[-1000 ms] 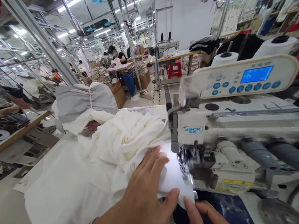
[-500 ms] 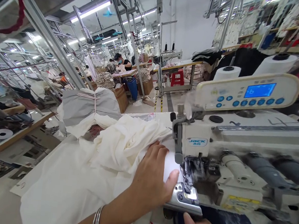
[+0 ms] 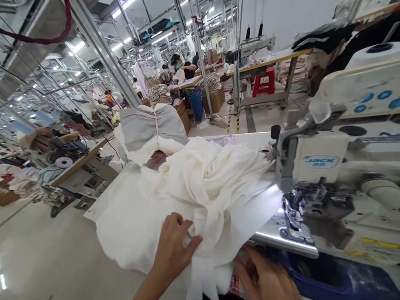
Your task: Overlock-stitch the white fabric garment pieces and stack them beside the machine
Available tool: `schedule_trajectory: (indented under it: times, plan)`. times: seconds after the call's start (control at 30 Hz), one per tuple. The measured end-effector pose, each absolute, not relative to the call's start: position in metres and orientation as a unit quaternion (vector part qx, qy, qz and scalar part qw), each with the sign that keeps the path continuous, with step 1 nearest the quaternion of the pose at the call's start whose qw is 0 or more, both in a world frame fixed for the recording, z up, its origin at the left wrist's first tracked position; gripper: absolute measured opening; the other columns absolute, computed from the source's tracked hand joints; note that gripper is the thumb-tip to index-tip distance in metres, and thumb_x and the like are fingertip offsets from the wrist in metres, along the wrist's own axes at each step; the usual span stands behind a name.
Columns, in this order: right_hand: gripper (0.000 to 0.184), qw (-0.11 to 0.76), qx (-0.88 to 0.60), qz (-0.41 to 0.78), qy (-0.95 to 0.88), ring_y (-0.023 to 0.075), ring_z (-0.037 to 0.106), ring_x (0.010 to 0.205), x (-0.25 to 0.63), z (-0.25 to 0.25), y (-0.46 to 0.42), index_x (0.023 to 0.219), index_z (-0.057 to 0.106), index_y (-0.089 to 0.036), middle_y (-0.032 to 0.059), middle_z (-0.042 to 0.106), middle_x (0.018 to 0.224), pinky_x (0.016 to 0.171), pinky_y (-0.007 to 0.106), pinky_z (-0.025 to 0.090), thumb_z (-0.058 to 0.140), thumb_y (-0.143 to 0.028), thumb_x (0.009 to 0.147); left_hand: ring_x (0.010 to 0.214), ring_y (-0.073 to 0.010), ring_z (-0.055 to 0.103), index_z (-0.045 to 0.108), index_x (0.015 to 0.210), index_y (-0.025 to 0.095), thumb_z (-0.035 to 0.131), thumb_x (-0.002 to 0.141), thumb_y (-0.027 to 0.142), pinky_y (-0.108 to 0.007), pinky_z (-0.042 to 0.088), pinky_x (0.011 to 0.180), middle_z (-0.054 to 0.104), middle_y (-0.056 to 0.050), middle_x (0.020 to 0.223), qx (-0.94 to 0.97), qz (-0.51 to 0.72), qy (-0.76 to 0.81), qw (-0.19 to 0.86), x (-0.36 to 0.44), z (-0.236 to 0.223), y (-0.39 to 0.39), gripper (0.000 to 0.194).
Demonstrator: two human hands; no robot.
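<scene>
Centrally, a gathered mass of cream fabric (image 3: 210,188) lies across the white sewing table (image 3: 246,137), with one flat panel reaching the steel bed (image 3: 287,232) of a JACK sewing machine (image 3: 320,161) at right. The two hands stand apart at the lower edge of the frame: the left hand (image 3: 177,246) pinches folds of the cloth, while the right hand (image 3: 268,286) lies at the cloth's lower right edge, its grip too blurred to tell. A blue mat (image 3: 342,286) lies below the machine, and a thread cone (image 3: 378,51) stands at upper right. A gray garment bundle (image 3: 153,127) sits beyond the fabric. A co-worker (image 3: 188,67) sits at upper centre.
</scene>
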State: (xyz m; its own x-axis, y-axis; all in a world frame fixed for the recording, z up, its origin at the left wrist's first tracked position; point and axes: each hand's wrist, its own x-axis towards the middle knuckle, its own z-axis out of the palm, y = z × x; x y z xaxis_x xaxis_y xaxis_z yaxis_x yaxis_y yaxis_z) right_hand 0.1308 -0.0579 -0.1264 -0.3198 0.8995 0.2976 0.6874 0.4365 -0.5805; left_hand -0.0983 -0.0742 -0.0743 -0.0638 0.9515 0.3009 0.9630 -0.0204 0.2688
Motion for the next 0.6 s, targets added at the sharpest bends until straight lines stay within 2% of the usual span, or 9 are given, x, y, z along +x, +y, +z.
schedule_trajectory:
  times: [0.03,0.07,0.13,0.23,0.3,0.37,0.47,0.53,0.6]
  plan:
    - [0.026,0.294,-0.502,0.163,-0.797,0.0216,0.068,0.06,0.124,-0.126,-0.058,0.104,0.065,-0.021,0.0016,0.071,0.07,0.053,0.031,0.049,0.048,-0.037,0.093,0.082,-0.0212,0.055,0.061,0.083,0.018,0.058,0.084,0.025,-0.037,0.05,0.072,0.051,-0.006,0.087,-0.696,-0.211,-0.686,0.012,-0.102,-0.073,-0.076,0.007]
    - [0.023,0.29,-0.5,0.147,-0.803,0.0227,0.068,0.06,0.118,-0.127,-0.058,0.1,0.064,-0.021,0.002,0.071,0.072,0.054,0.032,0.049,0.049,-0.036,0.092,0.076,-0.0183,0.054,0.059,0.078,0.018,0.053,0.087,0.022,-0.032,0.05,0.068,0.051,-0.006,0.086,-0.697,-0.231,-0.679,0.007,-0.105,-0.069,-0.076,0.012]
    - [0.017,0.285,-0.501,0.113,-0.809,0.0248,0.068,0.063,0.108,-0.129,-0.059,0.092,0.063,-0.02,0.0028,0.07,0.071,0.059,0.035,0.048,0.049,-0.031,0.091,0.063,-0.013,0.053,0.057,0.08,0.018,0.047,0.091,0.023,-0.025,0.048,0.057,0.052,-0.004,0.085,-0.662,-0.297,-0.688,-0.026,-0.112,-0.05,-0.072,0.015]
    - [0.018,0.284,-0.521,0.089,-0.8,0.0258,0.067,0.066,0.099,-0.132,-0.058,0.085,0.06,-0.021,0.004,0.068,0.069,0.068,0.038,0.047,0.044,-0.025,0.093,0.041,-0.0085,0.047,0.051,0.085,0.02,0.047,0.092,0.033,-0.02,0.039,0.038,0.051,0.003,0.071,-0.574,-0.382,-0.72,-0.081,-0.128,-0.003,-0.052,0.015]
    - [0.021,0.276,-0.536,0.098,-0.792,0.0252,0.066,0.063,0.095,-0.13,-0.058,0.083,0.059,-0.022,0.0026,0.066,0.065,0.068,0.037,0.045,0.041,-0.024,0.094,0.039,-0.0083,0.047,0.047,0.082,0.021,0.049,0.091,0.033,-0.018,0.037,0.035,0.047,0.006,0.066,-0.562,-0.414,-0.715,-0.037,-0.141,0.031,-0.026,0.015]
    - [0.022,0.27,-0.537,0.115,-0.791,0.0247,0.065,0.061,0.094,-0.126,-0.057,0.08,0.057,-0.023,0.0011,0.064,0.062,0.064,0.036,0.044,0.04,-0.023,0.094,0.05,-0.0107,0.053,0.047,0.082,0.02,0.052,0.089,0.027,-0.019,0.044,0.044,0.048,0.004,0.07,-0.595,-0.426,-0.679,0.06,-0.15,0.059,0.012,0.01]
    - [0.021,0.277,-0.521,0.161,-0.791,0.0219,0.064,0.06,0.094,-0.116,-0.06,0.077,0.055,-0.023,-0.0002,0.062,0.061,0.058,0.032,0.041,0.041,-0.023,0.093,0.081,-0.0183,0.059,0.05,0.085,0.018,0.054,0.085,0.011,-0.03,0.051,0.075,0.055,-0.003,0.081,-0.651,-0.404,-0.62,0.169,-0.152,0.08,0.073,0.009]
    - [0.019,0.28,-0.5,0.199,-0.795,0.0194,0.062,0.057,0.094,-0.112,-0.066,0.076,0.053,-0.023,-0.0013,0.059,0.059,0.054,0.029,0.04,0.044,-0.026,0.093,0.1,-0.0237,0.056,0.052,0.098,0.016,0.058,0.08,0.005,-0.037,0.047,0.088,0.056,-0.011,0.102,-0.681,-0.386,-0.597,0.175,-0.142,0.078,0.097,0.022]
    - [0.019,0.282,-0.462,0.236,-0.807,0.0174,0.059,0.055,0.093,-0.111,-0.077,0.076,0.052,-0.023,-0.0021,0.056,0.059,0.054,0.028,0.041,0.045,-0.027,0.093,0.103,-0.0246,0.055,0.049,0.11,0.014,0.059,0.079,0.004,-0.038,0.046,0.089,0.053,-0.015,0.114,-0.7,-0.38,-0.575,0.185,-0.125,0.066,0.095,0.034]
